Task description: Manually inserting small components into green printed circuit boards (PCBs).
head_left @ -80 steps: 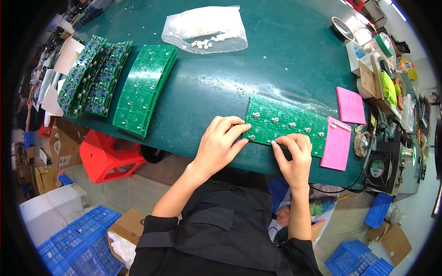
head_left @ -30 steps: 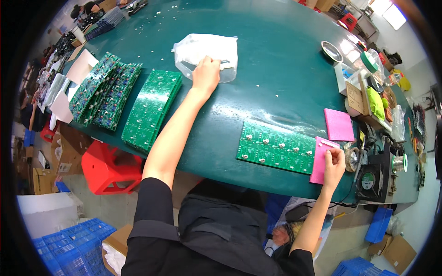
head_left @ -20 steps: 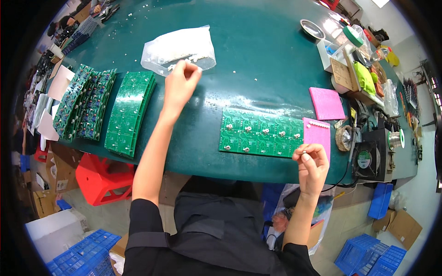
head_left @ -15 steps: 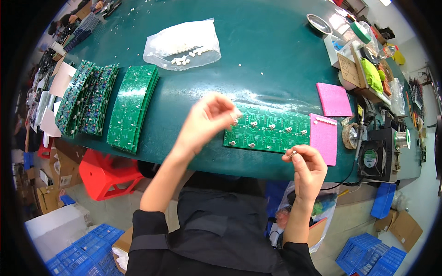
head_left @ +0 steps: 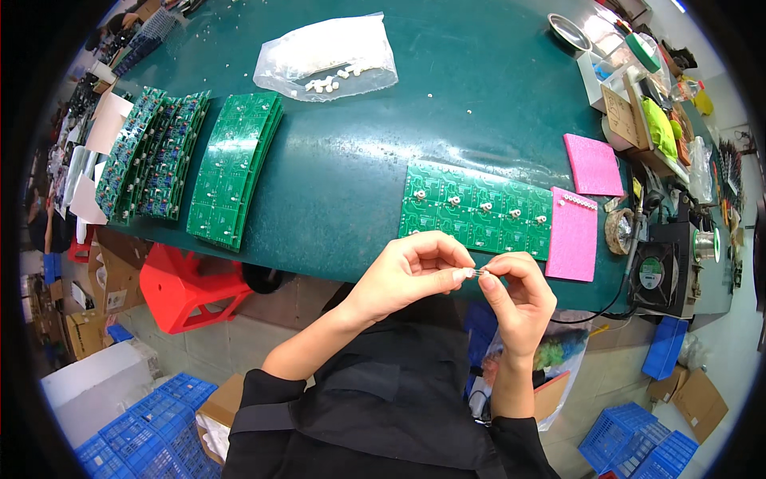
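Both hands meet just in front of the near edge of a green circuit board panel [head_left: 499,227]. My left hand [head_left: 399,279] pinches a small white piece [head_left: 468,273] between thumb and forefinger. Opposite it, my right hand [head_left: 519,299] is closed on a small component with thin wire leads [head_left: 479,273], whose leads point at the white piece. Whether the leads are inside the white piece is too small to tell. Along the panel stands a row of small round white-and-metal parts [head_left: 486,207]. My left hand partly covers the panel's near left part.
Right of the panel lies a pink foam sheet [head_left: 573,251] with a row of small white parts [head_left: 578,199]; another pink sheet [head_left: 594,166] is behind it. Stacked green boards [head_left: 235,172] stand left. A clear bag [head_left: 275,60] holds white pieces. A black fan unit [head_left: 656,275] sits right.
My left hand has come from above the panel's left end down and right to my right hand. My right hand has shifted slightly left. The head view has shifted a little.
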A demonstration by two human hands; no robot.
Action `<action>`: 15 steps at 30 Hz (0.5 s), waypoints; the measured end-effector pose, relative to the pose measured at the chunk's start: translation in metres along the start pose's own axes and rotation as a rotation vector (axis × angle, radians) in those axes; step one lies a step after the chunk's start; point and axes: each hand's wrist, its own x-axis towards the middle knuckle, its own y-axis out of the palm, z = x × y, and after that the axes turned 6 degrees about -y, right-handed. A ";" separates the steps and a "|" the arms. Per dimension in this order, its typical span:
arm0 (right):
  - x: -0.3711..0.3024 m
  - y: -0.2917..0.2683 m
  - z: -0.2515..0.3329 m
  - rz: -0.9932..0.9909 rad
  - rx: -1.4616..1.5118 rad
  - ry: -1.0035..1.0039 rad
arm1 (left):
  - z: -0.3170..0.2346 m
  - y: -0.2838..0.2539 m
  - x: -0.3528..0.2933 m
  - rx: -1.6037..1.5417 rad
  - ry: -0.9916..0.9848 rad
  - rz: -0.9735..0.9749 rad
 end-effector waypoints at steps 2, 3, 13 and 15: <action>0.001 0.004 0.000 0.025 -0.021 0.014 | 0.001 -0.004 -0.003 0.002 0.008 0.012; 0.001 0.006 0.001 0.029 -0.026 0.015 | 0.001 -0.006 -0.004 0.004 0.014 0.016; -0.001 -0.001 0.003 0.214 -0.349 -0.096 | 0.025 -0.007 -0.006 -0.043 -0.039 -0.015; 0.000 -0.004 -0.001 0.254 -0.389 -0.165 | 0.026 -0.004 -0.007 -0.006 -0.038 -0.046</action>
